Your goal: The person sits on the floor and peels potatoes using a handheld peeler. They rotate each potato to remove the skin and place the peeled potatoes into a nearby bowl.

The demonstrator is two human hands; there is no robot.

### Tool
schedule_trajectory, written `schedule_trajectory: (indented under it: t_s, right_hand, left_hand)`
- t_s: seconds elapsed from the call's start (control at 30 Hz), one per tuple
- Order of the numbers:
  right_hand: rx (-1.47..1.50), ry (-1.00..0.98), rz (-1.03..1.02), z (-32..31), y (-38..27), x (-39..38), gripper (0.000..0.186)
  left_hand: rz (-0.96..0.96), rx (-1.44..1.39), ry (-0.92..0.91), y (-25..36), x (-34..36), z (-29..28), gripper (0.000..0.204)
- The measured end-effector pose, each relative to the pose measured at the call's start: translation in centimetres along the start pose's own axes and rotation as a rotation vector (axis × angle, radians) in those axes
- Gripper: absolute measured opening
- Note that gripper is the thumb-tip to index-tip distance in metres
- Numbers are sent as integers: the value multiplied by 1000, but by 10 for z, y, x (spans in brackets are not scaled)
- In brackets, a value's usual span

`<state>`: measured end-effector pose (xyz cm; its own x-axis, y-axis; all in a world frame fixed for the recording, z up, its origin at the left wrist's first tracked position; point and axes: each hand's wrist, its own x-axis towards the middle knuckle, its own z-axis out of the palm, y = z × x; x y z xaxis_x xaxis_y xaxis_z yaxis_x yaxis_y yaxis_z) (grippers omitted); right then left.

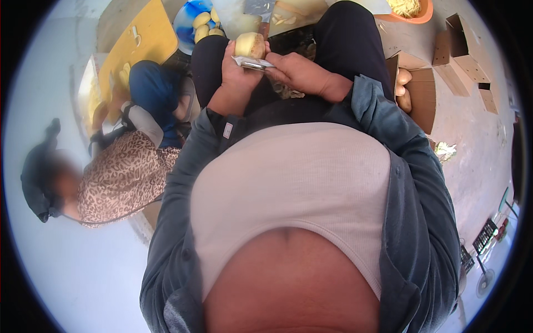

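Above my lap, my left hand (240, 77) is closed around a partly peeled potato (250, 44). Its skin is gone on the left side, showing pale yellow flesh, and brown skin stays on the right. My right hand (300, 72) grips a white and silver peeler (252, 64), which lies just below the potato, close to my left fingers. The peeler's handle is mostly hidden in my right fingers. Peelings (290, 90) lie low between my legs. Several peeled potatoes (201, 28) sit in a blue and white bowl (183, 25) beyond my left knee.
At my left, a person in a leopard-print top (130, 175) works at a yellow board (150, 33). A cardboard box (425, 94) with unpeeled potatoes (403, 89) stands by my right leg. An orange basin (426, 11) of shreds is at the far right, near more cardboard boxes (458, 55).
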<state>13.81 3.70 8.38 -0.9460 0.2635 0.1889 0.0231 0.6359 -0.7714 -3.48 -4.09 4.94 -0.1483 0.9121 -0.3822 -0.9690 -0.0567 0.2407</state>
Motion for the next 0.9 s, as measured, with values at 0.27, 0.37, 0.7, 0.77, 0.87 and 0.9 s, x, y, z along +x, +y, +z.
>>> schedule_trajectory:
  t_s: [0.27,0.37,0.7,0.77,0.87,0.9]
  right_hand:
    - [324,260,460,-14,12,2,45]
    - [214,287,419,-7,19,3,60]
    - [222,236,476,-20,26,-2,59]
    - [137,322,356,-18,33,-5,52]
    - [116,288,350,-20,37,-6,40]
    - [162,267,354,-21,35,-6,37]
  left_hand:
    - [39,130,142,-18,-15,18,41]
    - [18,226,62,-22,-16,18,40]
    - [39,362,70,-28,-16,19,46]
    - [23,350,61,-27,-15,19,47]
    - [-16,311,56,-26,-15,21,47]
    - [-17,303,68,-27,-16,25,45]
